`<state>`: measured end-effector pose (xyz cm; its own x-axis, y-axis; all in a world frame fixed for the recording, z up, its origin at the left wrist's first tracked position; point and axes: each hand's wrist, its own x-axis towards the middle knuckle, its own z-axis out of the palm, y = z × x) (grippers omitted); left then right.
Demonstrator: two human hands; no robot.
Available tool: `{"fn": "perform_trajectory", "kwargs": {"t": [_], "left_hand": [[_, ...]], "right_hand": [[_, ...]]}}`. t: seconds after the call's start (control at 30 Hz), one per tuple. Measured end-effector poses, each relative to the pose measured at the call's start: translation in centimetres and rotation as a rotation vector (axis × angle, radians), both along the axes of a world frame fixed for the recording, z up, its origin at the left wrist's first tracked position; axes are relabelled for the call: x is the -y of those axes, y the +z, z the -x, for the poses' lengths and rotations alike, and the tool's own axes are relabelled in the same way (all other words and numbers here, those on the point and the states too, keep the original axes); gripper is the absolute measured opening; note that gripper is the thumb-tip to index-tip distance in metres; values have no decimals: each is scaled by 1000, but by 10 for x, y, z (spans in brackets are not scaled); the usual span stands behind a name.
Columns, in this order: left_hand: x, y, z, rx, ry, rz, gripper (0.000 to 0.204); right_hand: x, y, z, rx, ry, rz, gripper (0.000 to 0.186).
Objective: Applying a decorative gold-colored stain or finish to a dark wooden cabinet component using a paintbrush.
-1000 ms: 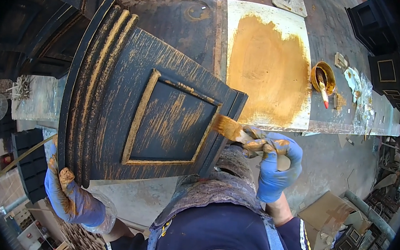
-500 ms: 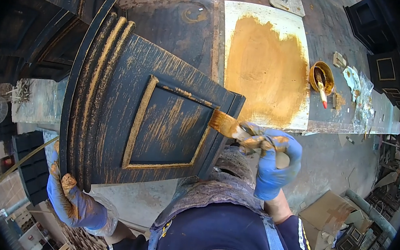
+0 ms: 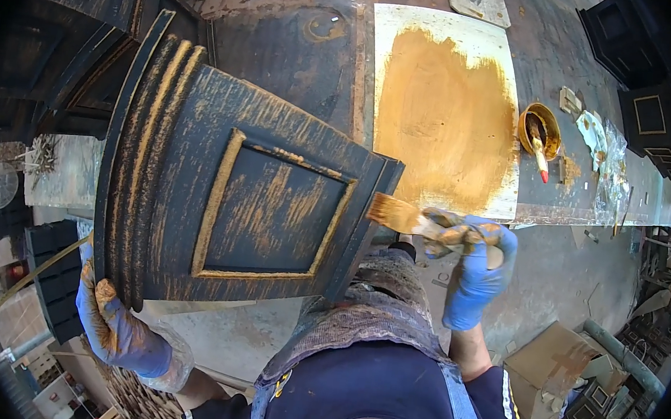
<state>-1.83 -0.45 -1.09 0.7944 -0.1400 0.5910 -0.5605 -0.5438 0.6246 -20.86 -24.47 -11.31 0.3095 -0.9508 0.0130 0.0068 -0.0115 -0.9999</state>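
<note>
A dark blue wooden pedestal [image 3: 233,193] with gold-brushed mouldings and a framed panel lies tilted against my lap. At its lower left edge my left hand [image 3: 114,326], in a paint-stained blue glove, grips the moulded base. In a blue glove too, my right hand [image 3: 470,269] holds a flat paintbrush [image 3: 399,215] loaded with gold paint. The bristles touch the pedestal's right edge.
On the workbench lies a white board [image 3: 447,115] smeared with gold paint, and beside it a small gold paint pot [image 3: 538,127] with a brush in it. Dark cabinet pieces [image 3: 647,117] stand at the right. Cardboard [image 3: 557,365] lies on the floor.
The brush has slid a little down and left along the pedestal's right edge. My left hand keeps its grip on the base, and the pedestal has shifted slightly.
</note>
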Motion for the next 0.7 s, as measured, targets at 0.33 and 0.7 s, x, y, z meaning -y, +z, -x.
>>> {"fn": "perform_trajectory", "kwargs": {"t": [0.33, 0.7], "left_hand": [[13, -1, -13, -94, 197, -12, 30], [-43, -8, -45, 427, 161, -769, 26]], "right_hand": [[82, 26, 43, 225, -58, -36, 15], [247, -29, 80, -873, -190, 474, 16]]}}
